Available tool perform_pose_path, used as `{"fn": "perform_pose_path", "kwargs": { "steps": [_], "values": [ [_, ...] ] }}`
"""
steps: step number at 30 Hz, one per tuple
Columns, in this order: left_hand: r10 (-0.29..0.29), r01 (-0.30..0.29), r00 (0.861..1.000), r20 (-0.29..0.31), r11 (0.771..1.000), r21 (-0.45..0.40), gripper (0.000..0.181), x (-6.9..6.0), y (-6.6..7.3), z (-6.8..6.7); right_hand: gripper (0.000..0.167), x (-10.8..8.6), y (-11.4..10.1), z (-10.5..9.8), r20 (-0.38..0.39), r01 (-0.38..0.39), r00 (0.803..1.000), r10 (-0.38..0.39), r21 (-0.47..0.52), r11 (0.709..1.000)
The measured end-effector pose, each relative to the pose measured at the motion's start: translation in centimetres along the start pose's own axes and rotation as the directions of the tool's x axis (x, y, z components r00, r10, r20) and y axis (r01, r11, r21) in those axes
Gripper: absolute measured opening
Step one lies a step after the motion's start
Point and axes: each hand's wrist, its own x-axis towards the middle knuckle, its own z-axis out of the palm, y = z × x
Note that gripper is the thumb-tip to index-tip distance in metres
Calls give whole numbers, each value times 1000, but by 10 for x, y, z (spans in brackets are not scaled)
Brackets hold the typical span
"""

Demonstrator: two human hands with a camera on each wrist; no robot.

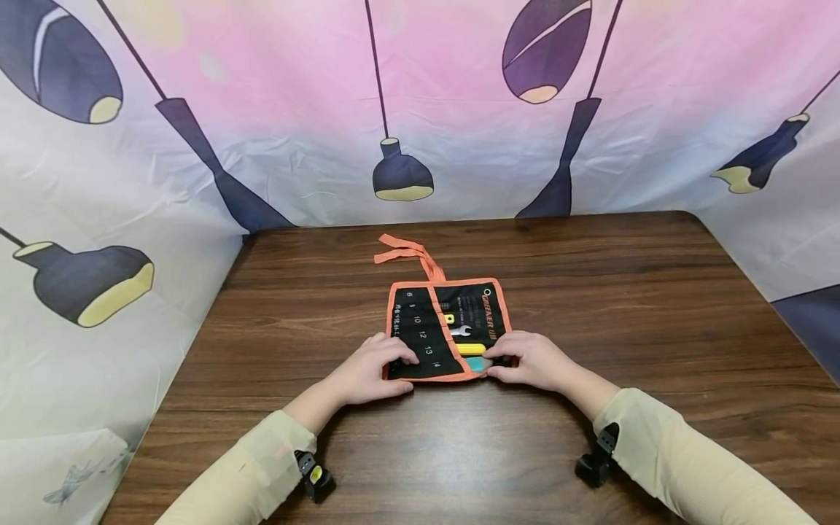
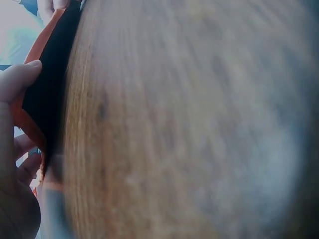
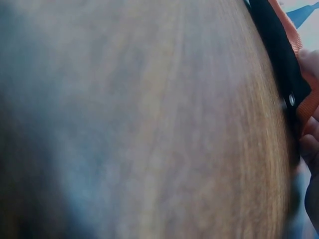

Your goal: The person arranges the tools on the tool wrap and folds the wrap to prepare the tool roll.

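Note:
A black fabric tool pouch (image 1: pixel 420 328) with orange trim lies flat and unrolled in the head view. Size numbers are printed down its left panel. A wrench's silver open end (image 1: pixel 462 331), a yellow strip (image 1: pixel 470 349) and a teal piece (image 1: pixel 477 363) show at its pockets; I cannot tell what the last two are. My left hand (image 1: pixel 377 368) grips the pouch's near left corner, thumb along the near edge. At the near right corner, my right hand (image 1: pixel 534 361) pinches the edge. Both wrist views show the pouch's dark near side and orange trim between thumb and fingers.
Orange tie straps (image 1: pixel 410 251) trail from the pouch's far edge onto the brown wooden table (image 1: pixel 295 292). Behind the table hangs a cloth printed with lamps (image 1: pixel 403 171). A small black camera (image 1: pixel 315 477) is strapped at the left wrist, another (image 1: pixel 596 463) at the right.

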Motion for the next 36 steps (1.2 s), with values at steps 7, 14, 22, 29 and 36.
{"fn": "perform_pose_path", "kwargs": {
  "steps": [7,14,22,29,36],
  "values": [
    [-13,13,1000,5,1000,-17,30,1,1,-1,23,-1,2,0,13,4,1000,-5,32,999],
    [-37,36,999,-8,999,-35,29,2,0,0,31,-2,-2,-5,86,-33,996,30,29,999],
    [-82,80,996,-23,995,-62,30,3,-2,-2,33,-1,-4,-4,102,-6,995,3,29,1000],
    [-98,96,995,-33,992,-77,31,6,-2,-5,28,0,-4,-5,90,-32,996,30,22,999],
    [-110,106,992,-54,991,-86,30,8,-3,-6,26,4,-6,-5,88,-101,991,98,30,994]
  ]
}}
